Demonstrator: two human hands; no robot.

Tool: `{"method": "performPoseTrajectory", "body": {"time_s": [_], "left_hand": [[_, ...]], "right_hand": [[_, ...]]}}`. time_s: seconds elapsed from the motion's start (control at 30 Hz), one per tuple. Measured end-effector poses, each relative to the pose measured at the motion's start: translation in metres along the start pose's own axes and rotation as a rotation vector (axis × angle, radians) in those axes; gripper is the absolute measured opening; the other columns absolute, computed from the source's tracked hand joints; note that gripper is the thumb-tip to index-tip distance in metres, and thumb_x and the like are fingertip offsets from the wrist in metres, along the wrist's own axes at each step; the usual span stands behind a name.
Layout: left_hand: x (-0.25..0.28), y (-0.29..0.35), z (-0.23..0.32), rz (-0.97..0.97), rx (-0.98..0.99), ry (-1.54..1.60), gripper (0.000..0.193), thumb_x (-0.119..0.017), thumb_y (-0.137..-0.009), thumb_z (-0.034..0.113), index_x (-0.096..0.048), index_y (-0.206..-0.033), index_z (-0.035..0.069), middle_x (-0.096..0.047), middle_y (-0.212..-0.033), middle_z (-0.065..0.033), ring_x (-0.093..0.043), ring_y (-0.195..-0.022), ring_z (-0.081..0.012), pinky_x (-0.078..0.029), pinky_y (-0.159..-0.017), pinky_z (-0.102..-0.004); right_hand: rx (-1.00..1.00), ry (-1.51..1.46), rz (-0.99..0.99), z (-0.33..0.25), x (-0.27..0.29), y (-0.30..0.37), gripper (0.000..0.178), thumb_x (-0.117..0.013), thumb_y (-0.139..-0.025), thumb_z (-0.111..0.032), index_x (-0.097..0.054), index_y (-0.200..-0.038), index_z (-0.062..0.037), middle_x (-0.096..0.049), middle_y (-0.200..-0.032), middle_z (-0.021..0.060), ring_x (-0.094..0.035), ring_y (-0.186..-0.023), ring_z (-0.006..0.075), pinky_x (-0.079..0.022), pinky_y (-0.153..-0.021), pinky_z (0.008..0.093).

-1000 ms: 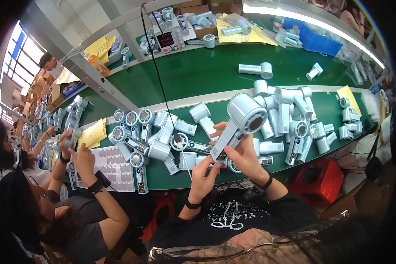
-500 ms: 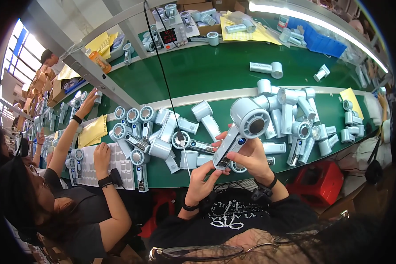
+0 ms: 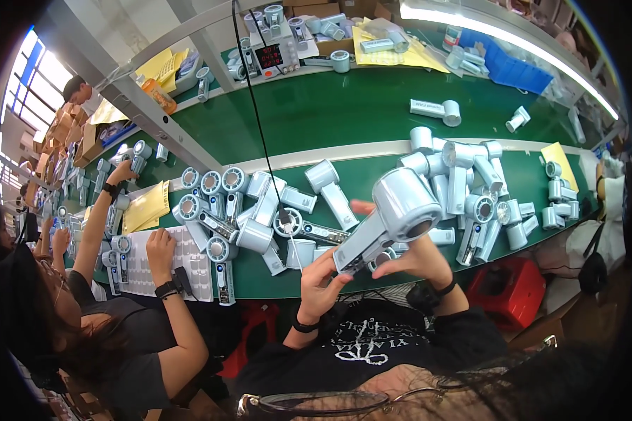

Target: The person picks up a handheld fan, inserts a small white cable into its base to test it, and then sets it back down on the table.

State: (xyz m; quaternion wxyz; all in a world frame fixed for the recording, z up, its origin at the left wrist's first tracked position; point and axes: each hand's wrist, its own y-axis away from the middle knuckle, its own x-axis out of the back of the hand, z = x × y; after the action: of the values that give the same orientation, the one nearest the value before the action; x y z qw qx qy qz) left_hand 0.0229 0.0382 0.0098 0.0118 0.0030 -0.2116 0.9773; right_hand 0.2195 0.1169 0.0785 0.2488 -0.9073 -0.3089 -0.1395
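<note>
A pale blue handheld fan (image 3: 400, 207) is tilted in front of me, its round head up to the right and its handle down to the left. My left hand (image 3: 321, 284) pinches the bottom end of the handle between thumb and fingers. Beside and partly behind the fan, my right hand (image 3: 418, 263) has its thumb and fingers spread; the fan hides part of it. A dark cable with a white plug (image 3: 286, 226) hangs down over a fan lying on the green table, left of the held one.
Many similar fans (image 3: 460, 168) lie piled to the right, others (image 3: 221, 186) to the left. A co-worker (image 3: 130, 337) sits at my left by a grey-white tray (image 3: 137, 263). Behind a low rail runs a green belt (image 3: 330, 105) carrying fans. A red stool (image 3: 509, 295) stands lower right.
The fan has turned so its grille faces further down. My right thumb has come off the handle and that hand has spread. Fans on the belt have shifted right; the co-worker's raised hand has moved.
</note>
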Motion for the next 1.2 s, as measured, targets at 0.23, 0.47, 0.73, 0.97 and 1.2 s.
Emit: {"method": "performPoseTrajectory", "body": {"time_s": [0.23,0.47,0.73,0.97,1.2], "left_hand": [[0.01,0.004,-0.004,-0.121,0.274,0.191,0.024,-0.057,-0.092,0.015,-0.064,-0.092,-0.007,-0.068,-0.1,-0.0157,-0.059,-0.079,-0.0153,-0.045,-0.07,-0.0247],[0.019,0.016,-0.002,-0.187,0.335,0.265,0.025,-0.052,-0.096,0.016,-0.064,-0.096,-0.006,-0.068,-0.094,-0.012,-0.056,-0.075,-0.0103,-0.042,-0.064,-0.0223],[0.015,0.012,0.022,0.008,0.193,0.006,0.028,-0.044,-0.099,0.014,-0.06,-0.093,-0.008,-0.057,-0.103,-0.0104,-0.054,-0.073,-0.0107,-0.04,-0.063,-0.0203],[0.036,0.024,0.036,0.275,-0.046,-0.139,0.029,-0.039,-0.099,0.012,-0.056,-0.087,-0.009,-0.048,-0.108,-0.0103,-0.052,-0.071,-0.0112,-0.038,-0.058,-0.0206],[0.063,0.033,0.037,0.273,-0.03,-0.423,0.023,-0.042,-0.097,0.007,-0.055,-0.086,-0.008,-0.049,-0.105,-0.0103,-0.053,-0.068,-0.013,-0.038,-0.055,-0.0221]], "right_hand": [[-0.181,0.395,0.105,0.02,0.027,0.015,0.097,-0.089,-0.055,-0.025,-0.038,-0.135,-0.0025,-0.052,-0.132,0.0151,-0.05,-0.122,0.0318,-0.04,-0.099,0.0405],[0.051,0.061,0.17,0.03,0.027,0.008,0.093,-0.091,-0.053,-0.03,-0.042,-0.127,-0.0048,-0.055,-0.126,0.0179,-0.051,-0.12,0.0338,-0.04,-0.1,0.0429],[0.515,0.166,0.19,0.023,0.014,0.008,0.075,-0.088,-0.061,-0.031,-0.041,-0.115,-0.0094,-0.057,-0.113,0.022,-0.057,-0.108,0.0365,-0.044,-0.095,0.0542],[0.615,0.119,0.762,-0.033,0.03,0.034,0.083,-0.079,-0.073,-0.029,-0.027,-0.134,-0.0089,-0.06,-0.093,0.0174,-0.062,-0.078,0.0272,-0.053,-0.083,0.0514],[0.736,0.614,0.983,-0.085,0.072,0.032,0.082,-0.075,-0.077,-0.031,-0.024,-0.136,-0.006,-0.052,-0.103,0.0162,-0.056,-0.08,0.0198,-0.049,-0.063,0.0362]]}}
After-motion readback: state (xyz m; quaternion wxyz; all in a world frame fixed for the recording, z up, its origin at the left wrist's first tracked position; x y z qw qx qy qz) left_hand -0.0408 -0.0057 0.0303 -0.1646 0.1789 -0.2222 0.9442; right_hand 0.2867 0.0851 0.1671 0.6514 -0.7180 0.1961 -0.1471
